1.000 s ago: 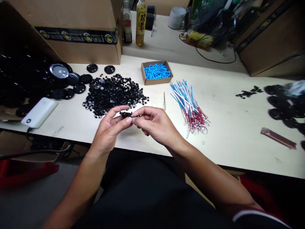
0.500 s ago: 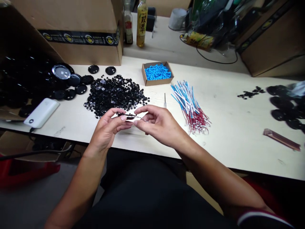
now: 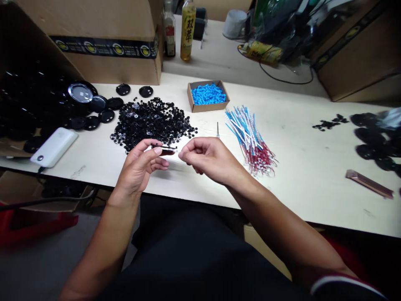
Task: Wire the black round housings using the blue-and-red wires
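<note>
Steady the small black part (image 3: 164,149) where your left hand (image 3: 137,167) pinches it between thumb and fingertips, above the table (image 3: 94,161) and just short of the heap of black discs (image 3: 153,121), with your right hand (image 3: 210,161), fingertips bunched, hovering close beside it, its hold unclear.

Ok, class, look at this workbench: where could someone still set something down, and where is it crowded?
The white tabletop is free between the wire bundle and the brown strip. It is crowded at left, around the heap of black discs and the power bank.
</note>
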{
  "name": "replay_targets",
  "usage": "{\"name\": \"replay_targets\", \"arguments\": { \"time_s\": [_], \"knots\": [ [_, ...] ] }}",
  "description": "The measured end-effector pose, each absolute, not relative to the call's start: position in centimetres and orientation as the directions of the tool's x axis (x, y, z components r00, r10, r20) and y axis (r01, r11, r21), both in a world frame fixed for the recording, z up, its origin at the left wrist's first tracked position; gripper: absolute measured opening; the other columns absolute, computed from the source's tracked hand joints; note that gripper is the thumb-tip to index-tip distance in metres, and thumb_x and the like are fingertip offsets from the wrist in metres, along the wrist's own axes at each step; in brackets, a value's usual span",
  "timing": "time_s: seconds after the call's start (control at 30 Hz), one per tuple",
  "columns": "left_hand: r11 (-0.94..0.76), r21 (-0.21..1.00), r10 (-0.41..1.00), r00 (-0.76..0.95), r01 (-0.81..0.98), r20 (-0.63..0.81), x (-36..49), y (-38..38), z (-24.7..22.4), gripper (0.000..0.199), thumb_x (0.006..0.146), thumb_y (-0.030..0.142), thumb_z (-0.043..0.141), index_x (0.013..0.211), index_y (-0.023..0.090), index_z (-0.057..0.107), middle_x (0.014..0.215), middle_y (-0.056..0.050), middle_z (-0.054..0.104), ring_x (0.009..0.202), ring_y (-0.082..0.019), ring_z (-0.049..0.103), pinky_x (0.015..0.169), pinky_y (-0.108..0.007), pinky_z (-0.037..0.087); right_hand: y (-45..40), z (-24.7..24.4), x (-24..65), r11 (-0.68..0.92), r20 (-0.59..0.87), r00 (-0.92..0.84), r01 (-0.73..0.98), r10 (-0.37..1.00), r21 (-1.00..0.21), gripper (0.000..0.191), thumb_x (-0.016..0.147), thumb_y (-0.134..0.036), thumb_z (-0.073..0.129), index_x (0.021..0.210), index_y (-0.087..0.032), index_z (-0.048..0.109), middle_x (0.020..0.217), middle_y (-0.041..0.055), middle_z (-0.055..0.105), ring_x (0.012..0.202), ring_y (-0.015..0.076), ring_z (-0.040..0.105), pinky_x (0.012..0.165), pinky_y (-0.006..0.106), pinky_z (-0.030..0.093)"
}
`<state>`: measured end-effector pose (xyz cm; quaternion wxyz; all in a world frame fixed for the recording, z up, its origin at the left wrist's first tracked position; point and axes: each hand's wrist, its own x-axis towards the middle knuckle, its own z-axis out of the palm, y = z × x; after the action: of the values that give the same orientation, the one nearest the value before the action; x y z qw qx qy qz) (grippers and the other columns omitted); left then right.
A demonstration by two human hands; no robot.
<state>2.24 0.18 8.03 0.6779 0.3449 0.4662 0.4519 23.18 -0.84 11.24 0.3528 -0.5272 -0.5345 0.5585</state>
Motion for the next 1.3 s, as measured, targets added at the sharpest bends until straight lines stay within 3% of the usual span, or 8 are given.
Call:
{"name": "replay_targets", "arguments": {
  "time_s": [0.23,0.63,1.3],
  "knots": [
    [0.361,0.876,0.931,0.185,-0.320,-0.316,2.0,0.4,7.8,0.035,0.074,0.030,0.086,0.100,0.019,0.066,0.081,-0.001,0.077,0.053,-0.011,0.066,0.053,-0.021,0.055,0.3,10.7,23.0,-0.327,-0.334,-0.221,0.069,0.916,-0.943,0.014,0.079,-0.029,0.075,0.078,-0.016,0.072,0.055,-0.0031,0.056,0.046,0.0088,0.045,0.041,0.021,0.033],
    [0.369,0.876,0.928,0.186,-0.310,-0.325,1.9,0.5,7.7,0.033,0.071,0.032,0.085,0.097,0.019,0.069,0.075,0.002,0.071,0.044,-0.010,0.060,0.044,-0.021,0.049,0.4,10.2,22.6,-0.378,-0.363,-0.252,-0.011,0.897,-0.926,0.019,0.074,-0.032,0.081,0.074,-0.016,0.072,0.052,-0.0052,0.053,0.043,0.0072,0.042,0.039,0.020,0.032],
    [0.341,0.894,0.933,0.222,-0.292,-0.283,1.1,0.6,7.6,0.028,0.073,0.031,0.083,0.094,0.019,0.071,0.070,0.003,0.069,0.041,-0.010,0.059,0.040,-0.021,0.048,0.5,10.3,22.7,-0.414,-0.398,-0.283,0.006,0.873,-0.910,0.030,0.071,-0.038,0.091,0.070,-0.015,0.072,0.052,-0.0041,0.056,0.040,0.0065,0.042,0.035,0.020,0.027]
  ]
}}
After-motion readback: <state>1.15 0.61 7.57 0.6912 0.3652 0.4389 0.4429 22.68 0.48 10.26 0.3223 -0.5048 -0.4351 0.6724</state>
